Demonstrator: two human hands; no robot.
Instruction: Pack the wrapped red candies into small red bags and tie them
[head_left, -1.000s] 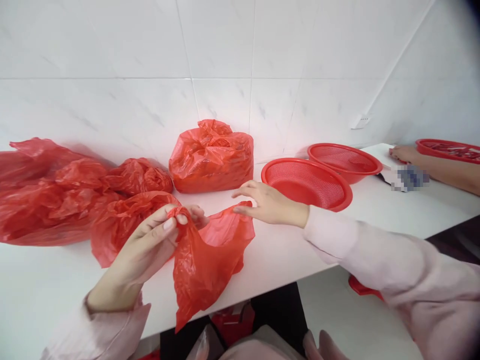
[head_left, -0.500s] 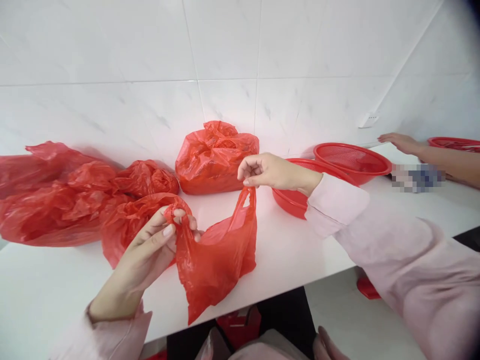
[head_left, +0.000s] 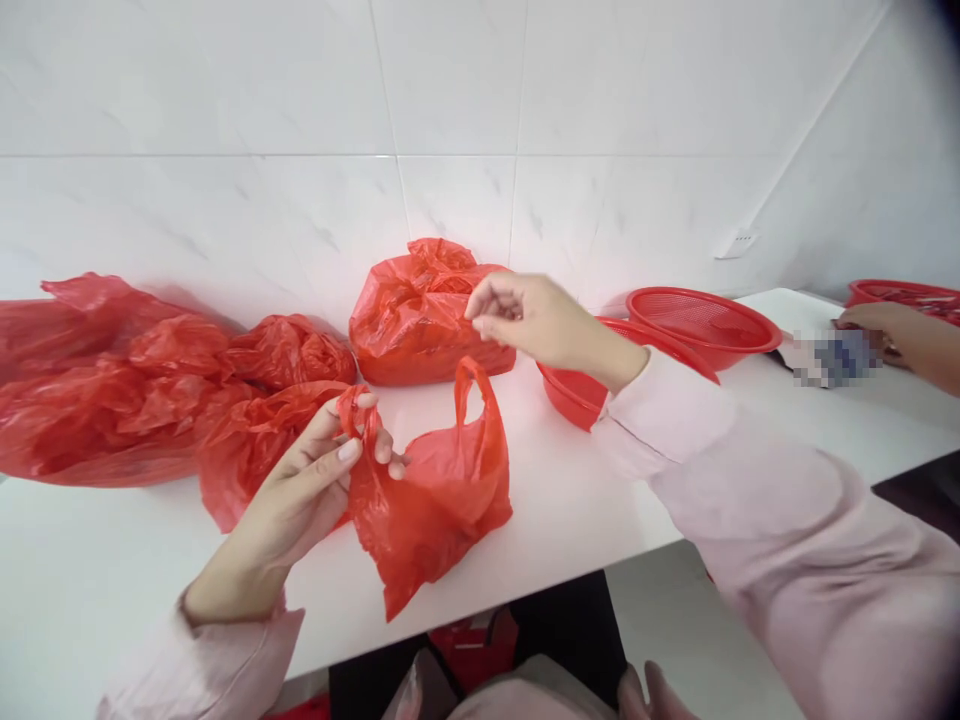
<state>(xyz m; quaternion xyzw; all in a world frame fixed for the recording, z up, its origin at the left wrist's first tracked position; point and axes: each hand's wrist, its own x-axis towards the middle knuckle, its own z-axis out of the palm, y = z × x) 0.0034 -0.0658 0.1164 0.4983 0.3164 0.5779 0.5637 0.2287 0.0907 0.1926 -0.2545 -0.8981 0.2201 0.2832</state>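
My left hand [head_left: 319,480] is closed on one handle of a thin red plastic bag [head_left: 435,510], which hangs at the table's front edge. The bag's other handle loop [head_left: 474,390] stands up free on its right side. Just above that loop is my right hand [head_left: 517,315], apart from it, with loosely curled fingers and nothing visible between them. Behind my right hand a full, tied red plastic bag [head_left: 420,325] rests against the wall. The inside of the bag I hold is mostly hidden.
Several bulging red bags [head_left: 105,400] crowd the table's left. To the right are red perforated baskets [head_left: 697,320] and a further basket [head_left: 900,290]. Another person's hand [head_left: 885,325] is by a pixelated item [head_left: 836,358]. The white table [head_left: 585,490] meets a tiled wall.
My right hand has let go of the bag's handle and risen slightly; the loop has dropped free. My left hand keeps its hold. The other person's hand has moved down to the pixelated item.
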